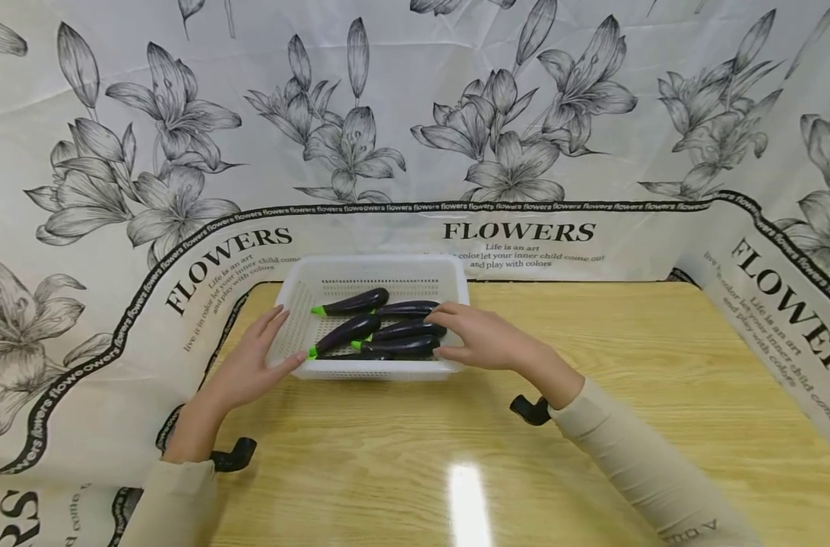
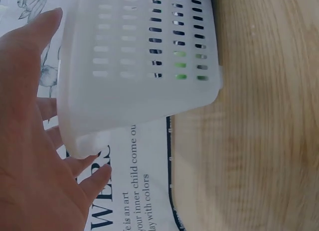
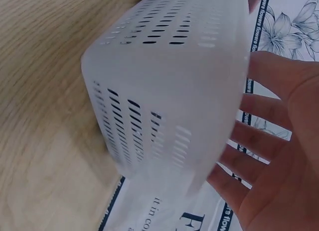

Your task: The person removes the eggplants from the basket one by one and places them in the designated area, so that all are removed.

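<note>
Left hand (image 1: 247, 368) and right hand (image 1: 486, 339): fingers spread wide at the plastic basket (image 1: 381, 370) by the far edge of the table (image 1: 593, 334) — lopsided lift and the eggplants (image 1: 404, 346) could roll imo.

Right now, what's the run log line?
left hand: at left end of white basket | right hand: at its right rim | contents: dark eggplants

Eggplants (image 1: 404, 330) (glossy) lie in a white basket (image 1: 381, 368).
</note>
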`<state>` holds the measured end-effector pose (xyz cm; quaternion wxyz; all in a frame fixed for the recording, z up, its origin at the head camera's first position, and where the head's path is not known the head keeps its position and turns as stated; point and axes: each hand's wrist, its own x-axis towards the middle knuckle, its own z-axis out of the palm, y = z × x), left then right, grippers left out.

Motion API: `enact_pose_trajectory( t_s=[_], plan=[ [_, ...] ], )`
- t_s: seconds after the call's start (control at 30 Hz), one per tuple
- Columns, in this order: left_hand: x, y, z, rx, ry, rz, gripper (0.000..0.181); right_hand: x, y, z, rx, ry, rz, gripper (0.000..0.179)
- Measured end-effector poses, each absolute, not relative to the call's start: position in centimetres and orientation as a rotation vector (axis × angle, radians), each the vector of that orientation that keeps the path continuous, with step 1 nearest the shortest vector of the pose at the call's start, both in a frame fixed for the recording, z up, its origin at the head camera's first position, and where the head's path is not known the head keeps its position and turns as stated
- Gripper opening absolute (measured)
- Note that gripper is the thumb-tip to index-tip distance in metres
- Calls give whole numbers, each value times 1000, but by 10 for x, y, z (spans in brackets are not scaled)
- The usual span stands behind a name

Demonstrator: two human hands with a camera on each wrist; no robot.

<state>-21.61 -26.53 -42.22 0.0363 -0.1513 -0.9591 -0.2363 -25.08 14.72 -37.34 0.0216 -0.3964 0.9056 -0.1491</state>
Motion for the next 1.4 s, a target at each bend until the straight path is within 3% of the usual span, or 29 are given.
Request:
enact_pose_trajectory(
  t_s=[0.47, 0.93, 1.4],
  plan=[
    [-220, -270, -433, -363, -2951, -697, 108, -276, 103, -388, -1213, 2690, -368, 47],
    [-221, -264, -435, -336, -2980, -637, 109, -287, 82, -401, -1124, 2672, -155, 42],
    [-222, -261, -437, -353, -2966, -648, 110, -293, 71, -417, -979, 2659, 83, 18]
  ],
)
